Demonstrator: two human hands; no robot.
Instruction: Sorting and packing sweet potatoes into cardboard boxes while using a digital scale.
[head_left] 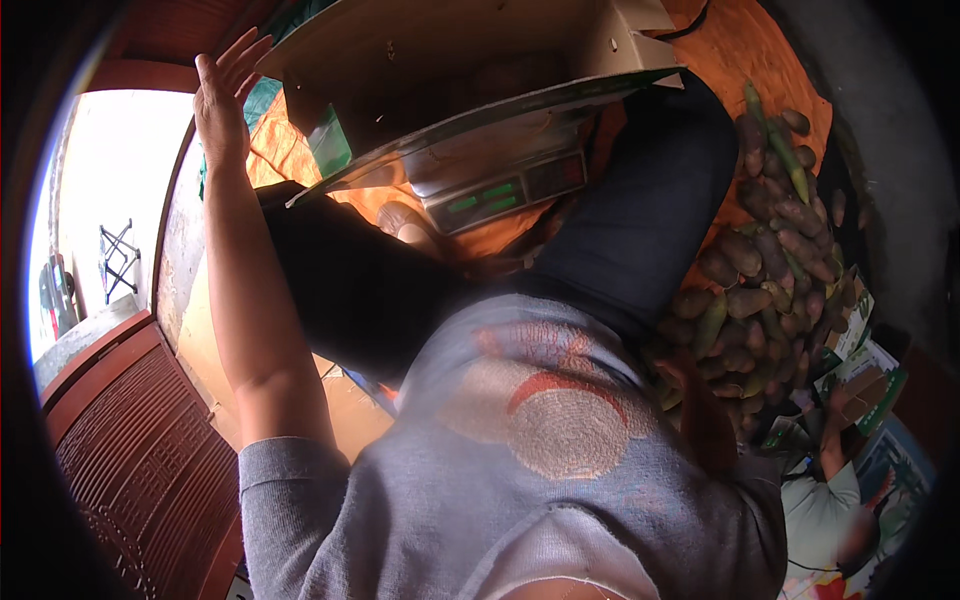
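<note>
My left hand (225,95) is raised with its fingers stretched out, beside the left corner of an open cardboard box (480,115). Whether the fingertips touch the box is unclear. Directly below the box's near edge, a digital scale (480,205) shows a lit green display. My right hand (685,385) is low in shadow at the near left side of a heap of oblong brown and green vegetables (775,260). Its fingers are too dark and blurred to make out. The bottom of the box lies in dark shade.
An orange sheet (700,40) lies beneath the box and heap. My crossed legs (640,190) flank the scale. To the left is a carved wooden panel (150,440), with flattened cardboard (355,415) beside me. Another person in a pale green top (820,510) is at lower right, near printed cartons (865,395).
</note>
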